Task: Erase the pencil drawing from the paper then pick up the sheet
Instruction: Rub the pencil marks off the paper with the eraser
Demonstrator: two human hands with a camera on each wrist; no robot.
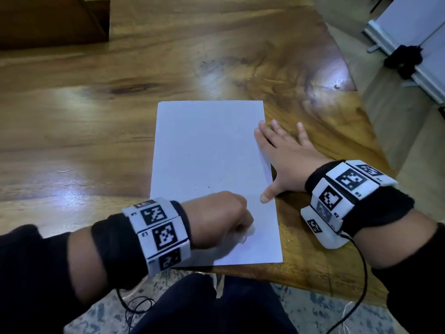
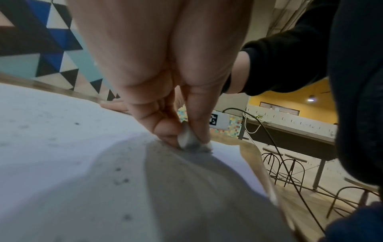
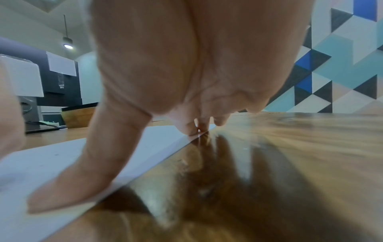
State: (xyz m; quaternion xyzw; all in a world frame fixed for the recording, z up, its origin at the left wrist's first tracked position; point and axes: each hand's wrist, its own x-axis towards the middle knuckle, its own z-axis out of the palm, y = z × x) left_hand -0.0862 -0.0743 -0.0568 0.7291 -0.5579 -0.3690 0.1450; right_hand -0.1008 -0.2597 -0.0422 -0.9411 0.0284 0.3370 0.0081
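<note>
Left hand (image 1: pixel 218 219) pinches eraser (image 2: pixel 187 136) near sheet's (image 1: pixel 207 150) near edge, right hand (image 1: pixel 285 155) flat, fingers spread, on its right edge; hard rubbing risks creasing the sheet.

A glossy wooden table (image 1: pixel 101 97) carries a white sheet of paper (image 1: pixel 207 145) lying flat near its front edge. A dark wooden block (image 1: pixel 53 20) sits far behind the paper, to its left.

A glossy wooden table (image 1: pixel 96 97) is shown above a speckled floor (image 1: pixel 101 314). A wall of blue, black and white triangles (image 3: pixel 342 68) is seen beyond it. Metal stools (image 2: pixel 290 168), a yellow wall (image 2: pixel 290 96) and a pendant lamp (image 3: pixel 68 42) are visible.
</note>
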